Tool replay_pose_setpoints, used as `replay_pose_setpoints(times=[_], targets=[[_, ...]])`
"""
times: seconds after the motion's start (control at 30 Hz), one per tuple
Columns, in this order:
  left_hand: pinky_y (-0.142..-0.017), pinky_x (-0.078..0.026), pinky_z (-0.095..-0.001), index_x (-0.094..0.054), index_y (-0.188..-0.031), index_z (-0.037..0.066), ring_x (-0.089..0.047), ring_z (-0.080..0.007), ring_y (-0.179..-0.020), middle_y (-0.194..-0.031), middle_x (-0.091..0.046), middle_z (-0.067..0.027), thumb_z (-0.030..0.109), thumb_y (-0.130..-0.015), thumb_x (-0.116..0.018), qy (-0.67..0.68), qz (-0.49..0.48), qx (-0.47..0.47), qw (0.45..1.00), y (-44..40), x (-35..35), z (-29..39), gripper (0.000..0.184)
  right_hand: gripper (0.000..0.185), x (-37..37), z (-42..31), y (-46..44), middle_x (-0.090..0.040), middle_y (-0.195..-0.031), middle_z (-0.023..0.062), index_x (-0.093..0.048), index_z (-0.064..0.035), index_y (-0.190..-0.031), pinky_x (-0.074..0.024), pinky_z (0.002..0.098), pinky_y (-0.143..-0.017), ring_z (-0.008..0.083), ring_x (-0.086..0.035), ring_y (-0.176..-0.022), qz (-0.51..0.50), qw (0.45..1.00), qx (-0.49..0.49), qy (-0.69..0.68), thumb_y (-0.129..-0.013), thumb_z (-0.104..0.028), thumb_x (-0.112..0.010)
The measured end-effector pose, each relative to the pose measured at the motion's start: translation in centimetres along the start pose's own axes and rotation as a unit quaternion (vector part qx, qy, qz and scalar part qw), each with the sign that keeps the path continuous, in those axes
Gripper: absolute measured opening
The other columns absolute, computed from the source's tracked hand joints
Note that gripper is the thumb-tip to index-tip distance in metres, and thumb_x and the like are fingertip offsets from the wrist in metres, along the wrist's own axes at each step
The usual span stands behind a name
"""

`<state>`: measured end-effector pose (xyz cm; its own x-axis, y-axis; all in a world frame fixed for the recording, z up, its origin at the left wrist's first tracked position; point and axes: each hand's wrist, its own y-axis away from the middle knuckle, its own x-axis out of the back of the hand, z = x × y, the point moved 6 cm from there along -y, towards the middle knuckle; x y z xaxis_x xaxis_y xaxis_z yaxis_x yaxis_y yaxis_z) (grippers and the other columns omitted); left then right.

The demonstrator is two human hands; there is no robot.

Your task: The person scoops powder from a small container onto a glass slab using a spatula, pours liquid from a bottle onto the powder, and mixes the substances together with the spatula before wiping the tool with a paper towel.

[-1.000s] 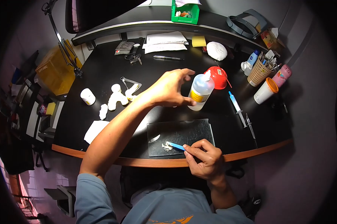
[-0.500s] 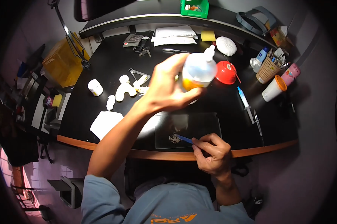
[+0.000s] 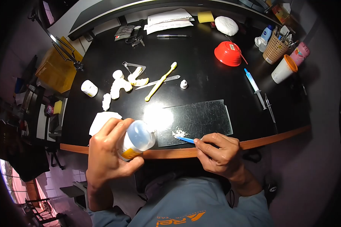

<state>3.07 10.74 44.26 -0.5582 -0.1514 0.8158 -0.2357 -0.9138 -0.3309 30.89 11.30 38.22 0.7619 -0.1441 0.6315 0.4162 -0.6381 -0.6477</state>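
Note:
My left hand (image 3: 112,151) is wrapped round a white translucent squeeze bottle (image 3: 139,137) with a yellow-orange label. The bottle is tilted, its nozzle end towards the glass slab (image 3: 200,117). Between the fingers of my right hand (image 3: 219,154) is a thin blue plastic stick (image 3: 185,139). Its tip touches a small heap of whitish, crumbly material (image 3: 180,133) near the slab's front edge. Beyond the slab stands a small white cap (image 3: 183,84). Whether drops leave the nozzle cannot be made out.
White dental casts (image 3: 120,87), a white jar (image 3: 89,88) and a yellow toothbrush (image 3: 160,83) lie on the left and middle. To the right are a red bowl (image 3: 228,53), a syringe (image 3: 255,89), tweezers (image 3: 270,108) and a tool basket (image 3: 275,50). White paper (image 3: 102,120) lies behind my left hand.
My left hand has brought the bottle down and left, from above the table's middle to beside the slab. My right hand holds the stick at nearly the same spot. The view has shifted.

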Motion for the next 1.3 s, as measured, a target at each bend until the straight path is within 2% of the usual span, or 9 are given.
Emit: replay_pose_setpoints(times=[0.13,0.23,0.47,0.67,0.87,0.97,1.3], targets=[[-0.078,-0.061,-0.0482,-0.075,-0.126,0.006,-0.075,-0.0383,-0.089,-0.108,-0.070,-0.0131,0.030,-0.061,-0.089,-0.055,-0.069,0.013,0.996,0.5,-1.4,0.2,0.071,0.023,0.2,0.2,0.1,-0.073,-0.089,0.0063,-0.085,-0.0017,-0.103,-0.0572,0.0308,-0.053,0.0185,-0.073,-0.064,0.002,0.999,-0.036,0.004,-0.080,0.002,-0.086],[-0.073,-0.059,-0.0487,-0.073,-0.130,0.009,-0.075,-0.0369,-0.086,-0.108,-0.067,-0.0112,0.033,-0.062,-0.092,-0.105,-0.117,0.004,0.988,0.5,-2.1,0.7,0.074,0.017,0.2,0.1,-0.1,-0.073,-0.084,0.0099,-0.085,0.0031,-0.096,-0.0576,0.0275,-0.054,0.0161,-0.073,-0.064,0.010,0.997,-0.072,-0.002,-0.081,0.010,-0.083],[-0.065,-0.059,-0.0487,-0.073,-0.122,0.009,-0.076,-0.0329,-0.084,-0.105,-0.066,-0.0099,0.032,-0.062,-0.093,-0.174,-0.162,-0.020,0.971,-0.8,-2.0,2.5,0.067,0.019,0.4,1.4,0.3,-0.074,-0.085,0.0073,-0.087,0.0026,-0.104,-0.0467,0.0223,-0.049,0.0072,-0.064,-0.060,0.036,0.989,-0.125,-0.076,-0.085,0.008,-0.086],[-0.062,-0.059,-0.0467,-0.069,-0.108,0.005,-0.077,-0.0303,-0.086,-0.102,-0.066,-0.0120,0.024,-0.062,-0.087,-0.240,-0.212,-0.035,0.947,-2.0,-2.4,4.6,0.052,0.018,0.5,1.6,0.4,-0.074,-0.086,0.0064,-0.087,0.0021,-0.103,-0.0429,0.0216,-0.048,0.0050,-0.060,-0.058,0.047,0.988,-0.127,-0.072,-0.086,0.007,-0.086],[-0.061,-0.059,-0.0467,-0.069,-0.106,0.003,-0.077,-0.0288,-0.086,-0.102,-0.067,-0.0118,0.021,-0.066,-0.083,-0.271,-0.234,-0.060,0.932,-2.4,-3.0,5.4,0.046,0.018,0.7,1.7,0.6,-0.074,-0.086,0.0058,-0.087,0.0017,-0.104,-0.0407,0.0212,-0.047,0.0036,-0.058,-0.057,0.057,0.985,-0.138,-0.082,-0.086,0.006,-0.087],[-0.061,-0.058,-0.0465,-0.069,-0.106,0.003,-0.077,-0.0287,-0.086,-0.103,-0.066,-0.0117,0.022,-0.067,-0.083,-0.280,-0.238,-0.060,0.928,-2.6,-3.0,5.6,0.046,0.016,0.8,1.6,0.5,-0.074,-0.086,0.0086,-0.087,0.0011,-0.105,-0.0557,0.0270,-0.053,0.0146,-0.073,-0.065,0.041,0.985,-0.146,-0.078,-0.089,0.002,-0.087],[-0.064,-0.059,-0.0474,-0.070,-0.107,0.001,-0.078,-0.0305,-0.089,-0.106,-0.067,-0.0136,0.022,-0.070,-0.081,-0.284,-0.255,-0.049,0.923,-2.9,-3.1,5.7,0.044,0.016,0.7,1.7,0.6,-0.074,-0.087,0.0092,-0.087,0.0013,-0.105,-0.0557,0.0273,-0.053,0.0150,-0.074,-0.066,0.037,0.984,-0.154,-0.076,-0.089,0.002,-0.086]])
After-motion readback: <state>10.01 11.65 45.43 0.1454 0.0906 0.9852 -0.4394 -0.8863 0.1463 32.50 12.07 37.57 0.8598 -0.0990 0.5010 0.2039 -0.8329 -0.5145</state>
